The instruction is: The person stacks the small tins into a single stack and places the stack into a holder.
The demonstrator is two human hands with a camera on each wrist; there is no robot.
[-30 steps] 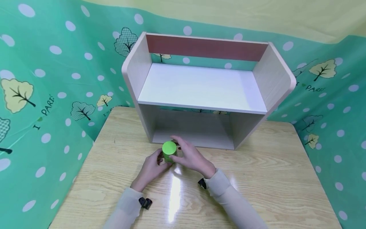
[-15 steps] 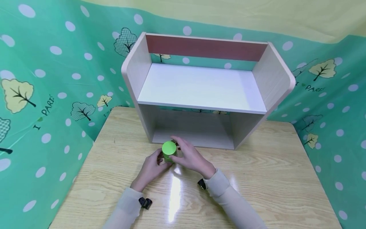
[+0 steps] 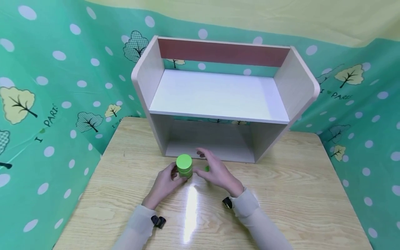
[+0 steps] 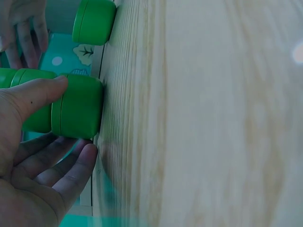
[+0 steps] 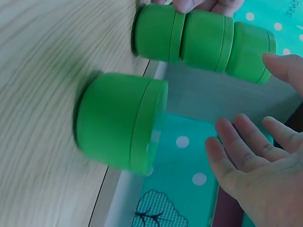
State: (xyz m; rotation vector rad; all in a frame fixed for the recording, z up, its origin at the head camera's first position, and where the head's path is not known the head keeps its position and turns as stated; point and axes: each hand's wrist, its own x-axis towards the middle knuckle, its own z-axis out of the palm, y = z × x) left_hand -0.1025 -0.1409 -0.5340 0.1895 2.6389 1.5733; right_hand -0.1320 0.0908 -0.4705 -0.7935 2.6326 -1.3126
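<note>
Jar stack (image 5: 206,40) stood upright, apparently steadied by the left hand (image 3: 166,181) alone, pinching it low, the right hand (image 3: 217,172) withdrawn empty and loosely spread, exposing a lone jar (image 5: 116,122).

Blocked on the left side of the stack of green jars (image 3: 184,165) by the left hand (image 3: 165,183), curved around it. Narrow between stack and lone green jar (image 5: 113,122), crowded by the right hand (image 3: 217,172). Passable into the lower compartment (image 3: 215,133) only below the white shelf board (image 3: 218,95). Widely free over the table (image 3: 300,194), front and right.
</note>
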